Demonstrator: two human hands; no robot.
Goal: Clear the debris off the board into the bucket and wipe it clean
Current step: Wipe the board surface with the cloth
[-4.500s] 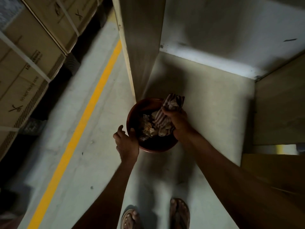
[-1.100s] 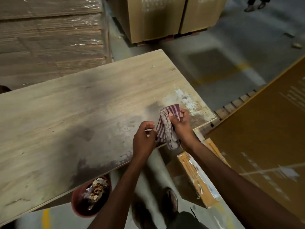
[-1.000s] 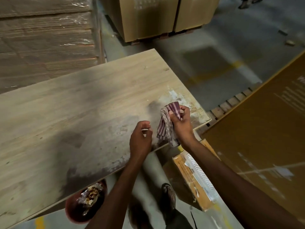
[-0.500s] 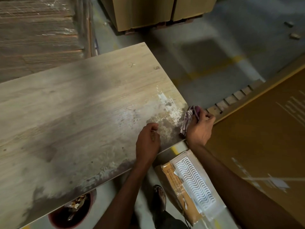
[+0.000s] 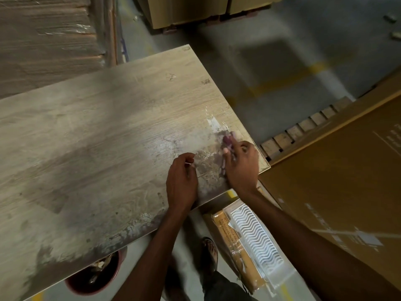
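Observation:
A large light wooden board [image 5: 91, 135] fills the left and middle, with grey smears and white residue [image 5: 213, 123] near its right corner. My right hand [image 5: 242, 164] presses a striped maroon cloth [image 5: 227, 140] flat on that corner; most of the cloth is hidden under the hand. My left hand [image 5: 182, 183] rests on the board's near edge beside it, fingers curled, a thin pale sliver at the fingertips. The red bucket [image 5: 95, 276] with debris sits on the floor, half hidden under the board's near edge.
A wrapped flat package with a white wavy insert [image 5: 249, 242] lies on the floor by my feet. A big brown cardboard sheet [image 5: 338, 181] on a pallet is at the right. Stacked cartons [image 5: 195, 9] and wrapped board stacks [image 5: 47, 40] stand behind.
My right hand has brought the cloth from the air down onto the board's right corner. My left hand stays at the near edge. The view has shifted right, so the bucket slid under the board.

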